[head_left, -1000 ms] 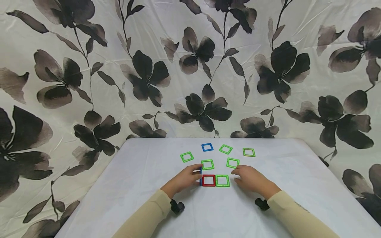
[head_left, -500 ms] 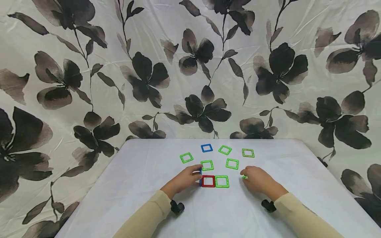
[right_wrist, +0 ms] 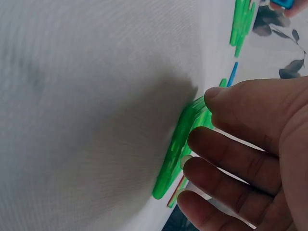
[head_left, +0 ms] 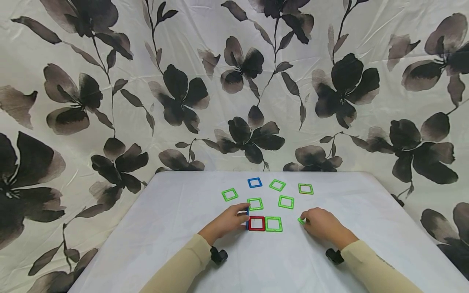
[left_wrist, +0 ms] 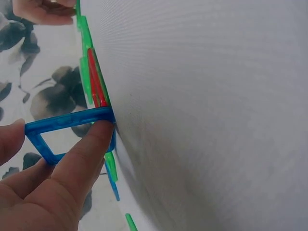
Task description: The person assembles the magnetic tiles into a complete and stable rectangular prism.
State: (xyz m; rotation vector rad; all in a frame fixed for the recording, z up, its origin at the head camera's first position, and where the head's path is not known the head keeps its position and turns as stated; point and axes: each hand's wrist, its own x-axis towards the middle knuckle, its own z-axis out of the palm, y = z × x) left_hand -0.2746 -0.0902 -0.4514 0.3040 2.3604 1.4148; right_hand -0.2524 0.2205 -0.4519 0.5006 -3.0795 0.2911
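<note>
My left hand (head_left: 228, 217) holds a blue square magnetic tile (left_wrist: 70, 119), an open frame, upright on edge between thumb and fingers. It stands along the left side of a red square tile (head_left: 257, 230) lying flat on the table. Joined to the red one's right side is a green square tile (head_left: 274, 230). Further right, my right hand (head_left: 322, 224) has its thumb and fingers on another green square tile (right_wrist: 169, 161). The thumb is at that tile's corner in the right wrist view, and the hand covers most of it in the head view.
Behind the hands lie several loose tiles: a blue square (head_left: 254, 186), plus green squares at the left (head_left: 229, 200), middle (head_left: 255, 209) and right (head_left: 286, 208). The white-covered table (head_left: 165, 191) ends at a floral cloth backdrop (head_left: 205, 142).
My right hand has moved right, away from the joined green tile, and its fingers have come onto a separate green tile. My left hand stays on the upright blue tile.
</note>
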